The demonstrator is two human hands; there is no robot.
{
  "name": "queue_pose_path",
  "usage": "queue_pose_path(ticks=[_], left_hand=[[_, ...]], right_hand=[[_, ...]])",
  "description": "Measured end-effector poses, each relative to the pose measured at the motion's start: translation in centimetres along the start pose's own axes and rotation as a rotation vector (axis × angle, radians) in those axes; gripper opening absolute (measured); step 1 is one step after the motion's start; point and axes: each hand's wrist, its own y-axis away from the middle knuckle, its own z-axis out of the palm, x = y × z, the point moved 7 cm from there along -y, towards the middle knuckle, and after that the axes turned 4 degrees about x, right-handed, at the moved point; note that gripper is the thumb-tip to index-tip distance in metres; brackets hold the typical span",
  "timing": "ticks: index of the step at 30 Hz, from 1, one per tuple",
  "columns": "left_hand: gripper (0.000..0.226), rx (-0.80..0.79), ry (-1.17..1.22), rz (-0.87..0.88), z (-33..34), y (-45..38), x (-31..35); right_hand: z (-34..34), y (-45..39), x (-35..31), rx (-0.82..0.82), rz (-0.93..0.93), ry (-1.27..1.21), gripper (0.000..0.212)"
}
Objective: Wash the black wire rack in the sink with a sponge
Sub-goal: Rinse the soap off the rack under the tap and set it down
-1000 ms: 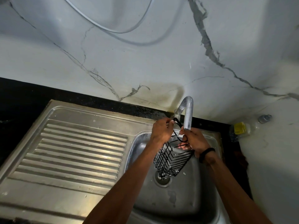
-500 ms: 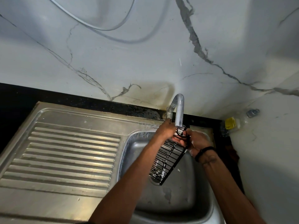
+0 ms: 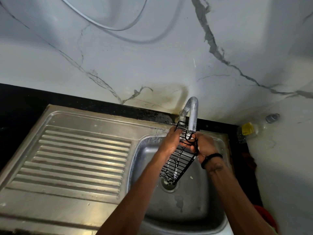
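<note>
both hands hold the black wire rack (image 3: 177, 160) tilted over the sink (image 3: 211, 209) basin, its top end just under the tap (image 3: 192, 114) spout and its low end above the drain (image 3: 168, 184). the left hand (image 3: 171, 141) has its grip curled round the rack's left edge; the right hand (image 3: 204, 146) pinches the wire at the right side. a bottle (image 3: 254, 128) lies on the counter, well apart.
</note>
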Motion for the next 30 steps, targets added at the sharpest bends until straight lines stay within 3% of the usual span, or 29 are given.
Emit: queue_pose_path(ticks=[8,15,19,23,30], left_hand=[[0.068,0.039,0.058,0.022,1.9,-1.0,-2.2],[0.07,0.071,0.179,0.043,2.2,-5.3,-5.8],[0.059,0.148,0.11,0.091,0.0,-1.2,-1.3],[0.036,0.186,0.139,0.143,-1.4,-0.1,-0.9],[0.047,0.16,0.145,0.196,-1.8,-0.7,-0.3]], right_hand=[[-2.1,1.6,0.1,0.057,-0.133,0.148,0.027],[-2.5,3.1,0.6,0.013,-0.215,0.164,0.031],[-2.3,3.0,0.2,-0.016,-0.273,0.197,0.033],[-1.1,2.9,-1.3,-0.093,-0.31,0.258,0.031],[-0.6,2.1,-1.3,-0.058,-0.317,0.229,0.03]])
